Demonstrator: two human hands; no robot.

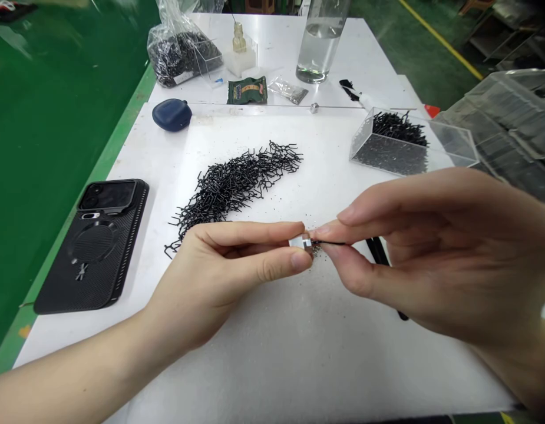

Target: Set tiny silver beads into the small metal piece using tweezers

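Note:
Between thumb and forefinger, my left hand (pixel 228 265) pinches a small silvery metal block (pixel 301 241) above the white work surface. My right hand (pixel 435 247) comes in from the right, its thumb and forefinger closed on a thin black wire-like piece (pixel 327 242). One end of that piece meets the block's right face; whether it sits inside a hole I cannot tell. Behind my left hand spreads a long pile of bent black pieces (pixel 232 185). A dark slender tool (pixel 378 252) lies partly hidden beneath my right hand.
A black phone (pixel 95 244) lies at the left, with a dark blue case (pixel 172 114) beyond it. A clear box of black pieces (pixel 389 147) stands at the right. Farther back are a bagged black heap (pixel 179 56), a small bottle (pixel 239 38) and a water container (pixel 319 50).

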